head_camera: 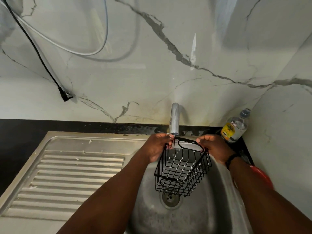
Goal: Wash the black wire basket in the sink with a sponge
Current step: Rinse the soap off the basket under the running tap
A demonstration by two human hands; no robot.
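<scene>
The black wire basket (183,168) hangs tilted over the sink (199,217), its open top facing the camera and its far end raised toward the tap (174,119). It is held clear of the basin, above the drain (170,198), and small white flecks, foam or water drops, cling to the wires of its floor. The oval loop handle at the far end sits just under the tap's spout, and a thin stream of water runs down beside it at the left corner.

The left hand (157,147) has its grip closed on the far left corner of the rim, fingers curled round the wire. The right hand (215,147) has its grip closed on the far right corner, next to the loop handle; a dark band sits on that wrist. Both forearms reach in from the bottom edge.

Left of the basin the ribbed steel draining board (67,174) slopes away, set into a dark worktop (20,137). At the back right corner a clear plastic bottle (237,127) with a yellow label stands against the marble wall (152,65). Something red (263,174) shows behind the right forearm; what it is cannot be told. On the wall to the left a black cable ends in a loose plug (65,95), and pale cables loop above it.
</scene>
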